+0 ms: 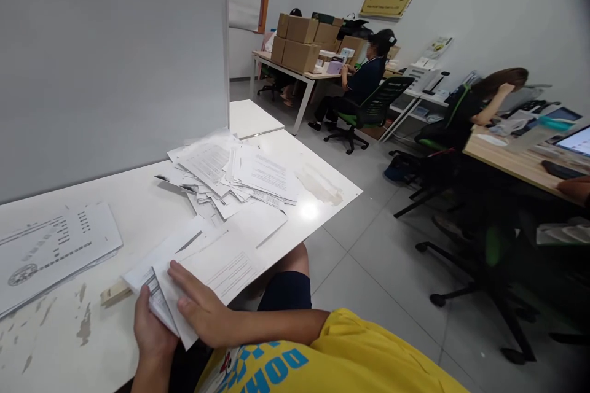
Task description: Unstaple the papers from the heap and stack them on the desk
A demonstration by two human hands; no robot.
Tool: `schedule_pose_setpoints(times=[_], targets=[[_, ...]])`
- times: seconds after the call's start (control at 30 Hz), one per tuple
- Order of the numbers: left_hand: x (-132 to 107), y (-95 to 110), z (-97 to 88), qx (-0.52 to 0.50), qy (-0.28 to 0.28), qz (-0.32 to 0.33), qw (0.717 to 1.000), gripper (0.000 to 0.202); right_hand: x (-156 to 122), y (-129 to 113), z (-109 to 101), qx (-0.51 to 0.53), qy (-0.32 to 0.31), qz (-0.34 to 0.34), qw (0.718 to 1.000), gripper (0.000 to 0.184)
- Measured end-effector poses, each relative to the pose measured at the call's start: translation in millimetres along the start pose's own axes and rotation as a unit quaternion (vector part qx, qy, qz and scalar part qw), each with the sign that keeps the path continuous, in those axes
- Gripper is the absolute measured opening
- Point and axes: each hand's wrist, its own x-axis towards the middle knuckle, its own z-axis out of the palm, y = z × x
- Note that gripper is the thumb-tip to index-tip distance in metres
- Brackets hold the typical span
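Near the table's front edge, my left hand (153,325) grips a bundle of paper sheets (159,302) with the thumb on top; printed lines show on part of it. My right hand (205,310) lies with fingers stretched out over the bundle's white upper sheet, pressing against it. Right beside the bundle is a printed sheet (225,267) on the table. A small beige block (115,293) sits just left of the bundle, its kind unclear. Beyond my hands spreads a loose pile of printed papers (258,175).
A flat stack of printed sheets (59,252) lies at the left of the white table (318,153). A whiteboard (115,61) stands along its far side. Cardboard boxes (295,55) fill another table. Two people sit nearby, with office chairs (382,104) on the tiled floor.
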Motion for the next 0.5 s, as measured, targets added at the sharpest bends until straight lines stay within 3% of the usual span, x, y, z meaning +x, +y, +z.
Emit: schedule_pose_setpoints(times=[0.17,0.27,0.37,0.43,0.5], targets=[[-2,-16,-0.8,0.081,-0.04,0.072,0.993,0.053,1,5,-19,0.024,0.011,-0.064,0.998,0.067],[-6,-21,1.1,0.073,-0.007,0.096,0.993,0.053,2,5,-36,-0.008,-0.029,-0.099,0.995,0.062],[-9,-23,-4.8,0.098,0.027,0.141,0.985,0.051,-1,1,-60,-0.127,-0.066,-0.137,0.98,0.053],[-11,-21,-16.8,0.147,0.05,0.209,0.966,0.048,-4,-3,-82,-0.218,0.038,-0.149,0.964,0.049],[-13,-14,-32.2,0.196,0.044,0.31,0.929,0.04,-6,-6,-103,-0.272,0.205,-0.135,0.93,0.051]])
